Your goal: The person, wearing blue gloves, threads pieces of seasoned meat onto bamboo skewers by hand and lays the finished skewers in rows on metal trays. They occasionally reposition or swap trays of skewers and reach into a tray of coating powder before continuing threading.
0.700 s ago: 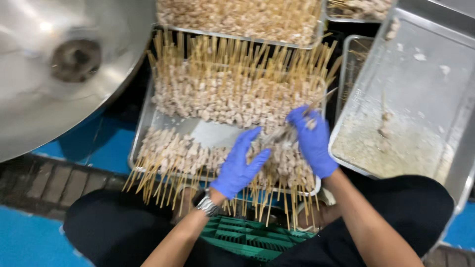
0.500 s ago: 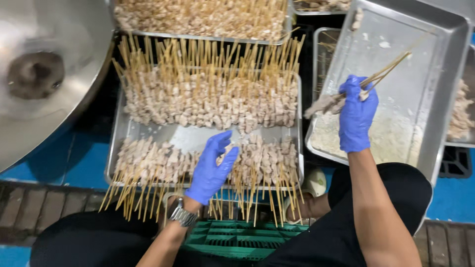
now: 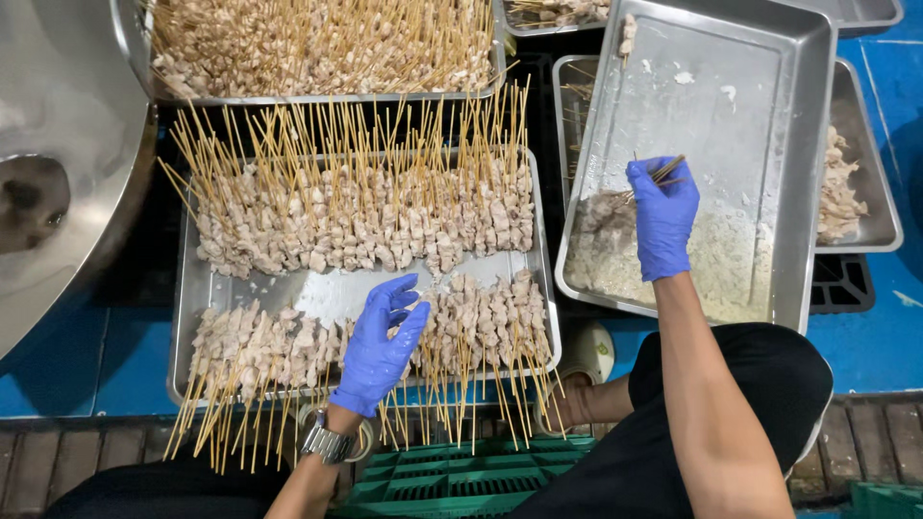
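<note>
Since the frame half a second back, the right hand [image 3: 663, 216] has dropped lower into the right-hand metal tray [image 3: 769, 115], so the bundle of skewers [image 3: 615, 202] that was held up over the tray is now lying down in the crumb coating [image 3: 711, 279] at the tray's near end. The hand, in a blue glove, is closing its fingers around the bare wooden ends of the sticks, which are poking out past the thumb, while the meat end is pressing into the pale crumbs to the hand's left.

The left hand [image 3: 380, 346], also gloved in blue, is hovering over the near row of meat skewers [image 3: 481, 327] in the middle tray [image 3: 317, 293]. Its fingers are loosely spread and curled, thumb and forefinger nearly meeting; whether they are pinching a stick is not clear. A metal wristwatch [image 3: 327, 444] is showing at that wrist.

In the middle tray a far row of skewers [image 3: 365, 216] is lying with sticks pointing away, and the near row is lying with sticks pointing toward the person, a bare strip of metal running between them. Another full tray of skewers [image 3: 317, 48] is sitting beyond. A large steel bowl [image 3: 58, 144] is filling the left edge, and a green plastic crate [image 3: 452, 481] is sitting between the knees
</note>
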